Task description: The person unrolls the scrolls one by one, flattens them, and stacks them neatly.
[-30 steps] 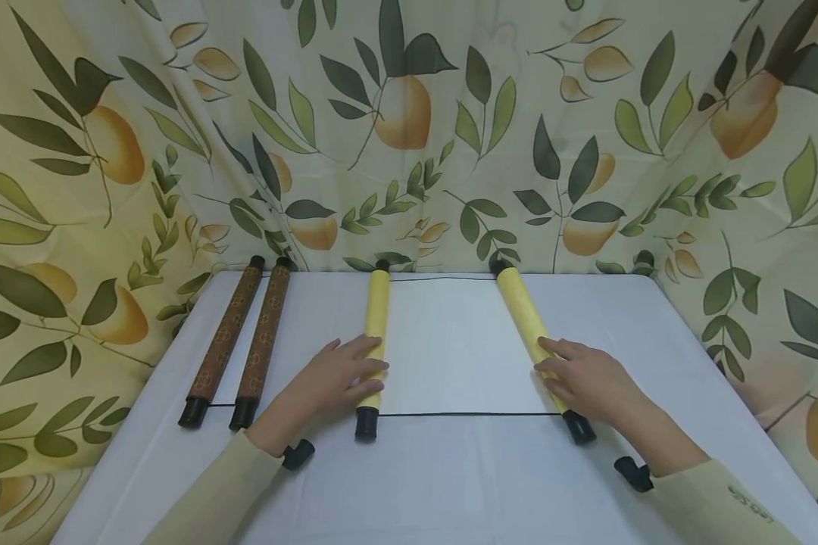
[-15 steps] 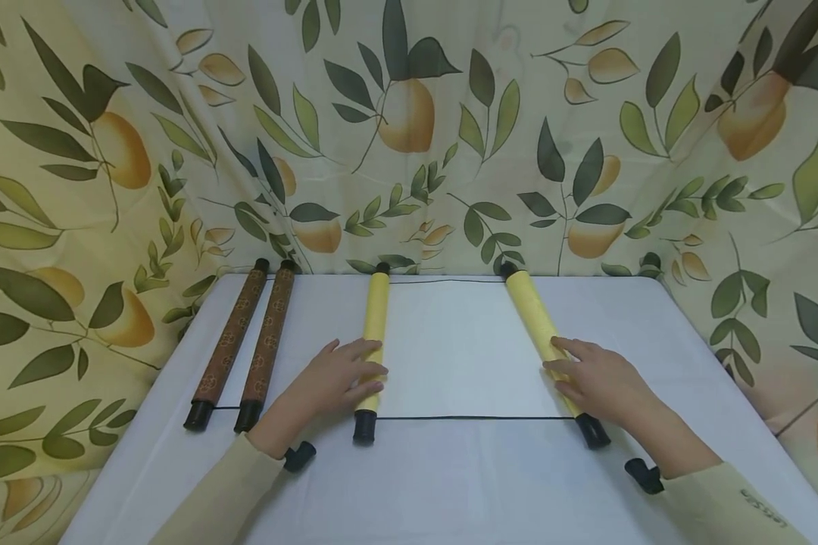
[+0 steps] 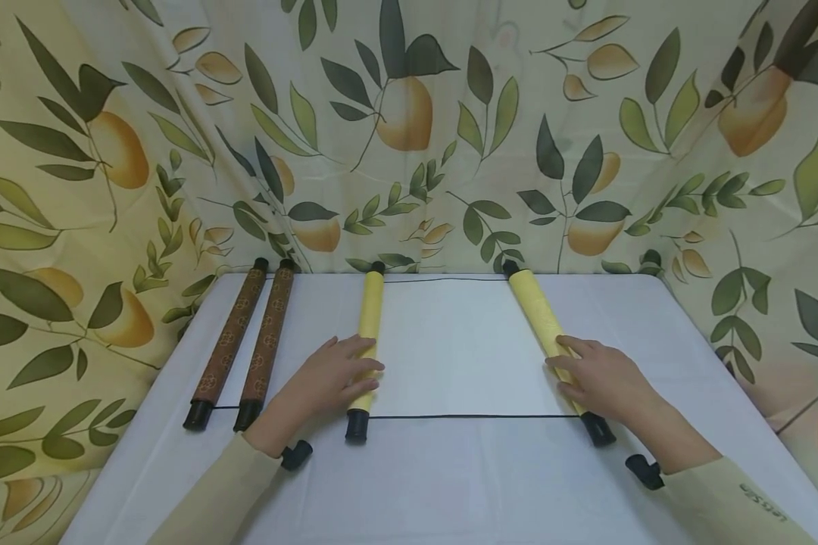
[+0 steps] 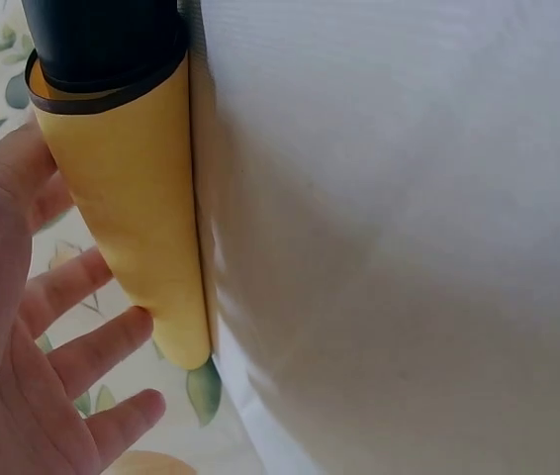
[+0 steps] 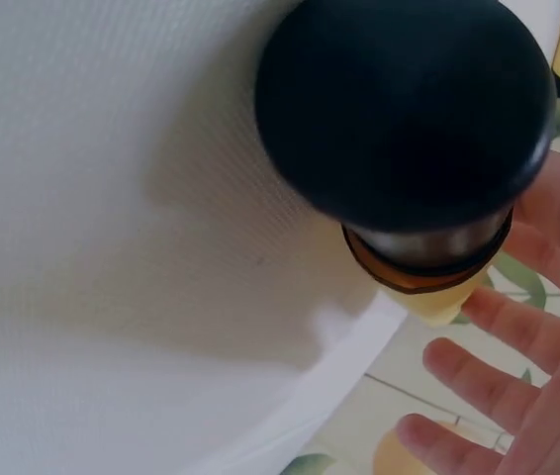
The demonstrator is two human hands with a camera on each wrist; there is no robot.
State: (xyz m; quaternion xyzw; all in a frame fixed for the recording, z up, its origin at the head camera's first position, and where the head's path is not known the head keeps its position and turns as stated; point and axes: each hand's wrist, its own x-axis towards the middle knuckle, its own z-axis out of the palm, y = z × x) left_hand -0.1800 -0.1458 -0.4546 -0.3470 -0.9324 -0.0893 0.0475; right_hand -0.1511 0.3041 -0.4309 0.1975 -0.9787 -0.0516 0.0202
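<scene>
A yellow-backed hanging scroll lies partly unrolled on the table, its blank white sheet [image 3: 466,348] stretched between a left roll [image 3: 372,303] and a right roll [image 3: 533,303]. Both rolls end in black knobs. My left hand [image 3: 334,375] rests across the near half of the left roll; in the left wrist view its fingers [image 4: 102,351] are spread and fairly straight against the yellow backing. On the right roll, which slants, lies my right hand [image 3: 600,375] with extended fingers. A large black knob [image 5: 404,109] hides much of that roll in the right wrist view.
Left of my left hand lies a second scroll with two brown patterned rolls [image 3: 228,341], close together. The white-covered table [image 3: 436,484] ends at a curtain [image 3: 477,151] printed with fruit and leaves. Dark devices [image 3: 297,456] sit at both wrists.
My right hand and the right roll have moved rightward, mostly in the first half second. The left hand and left roll have shifted slightly left, so more white sheet shows between them.
</scene>
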